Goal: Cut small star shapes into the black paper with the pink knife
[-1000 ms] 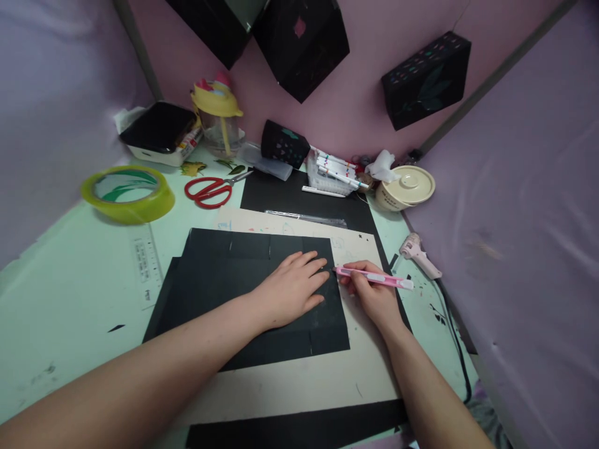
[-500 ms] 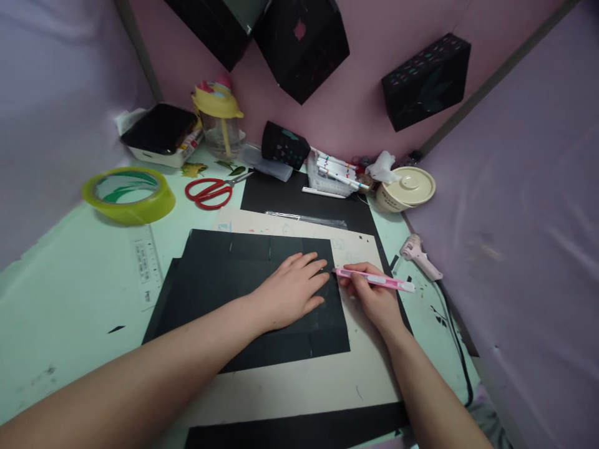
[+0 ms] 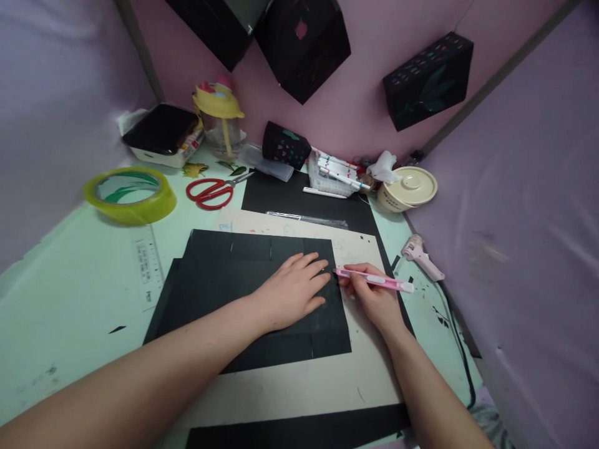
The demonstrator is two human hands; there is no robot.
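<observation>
My left hand [image 3: 292, 290] lies flat with fingers spread on black paper [image 3: 224, 268], near the sheet's right edge. In my right hand [image 3: 374, 299] is a slim pink craft knife [image 3: 381, 282], held like a pen. Its tip points left and sits at the right edge of the black paper, just beyond my left fingertips; whether it touches is too small to tell. Under the black paper lies a pale board [image 3: 290, 396], marked in places with pencil and coloured lines.
Red scissors [image 3: 210, 193], a yellow-green tape roll [image 3: 131, 196] and a clear ruler [image 3: 147, 265] lie left. Behind are a cup [image 3: 219, 118] and a marker basket [image 3: 332, 174]. At right are a lidded bowl [image 3: 405, 190] and a corded glue gun [image 3: 421, 255]. Black boxes [image 3: 430, 81] hang above.
</observation>
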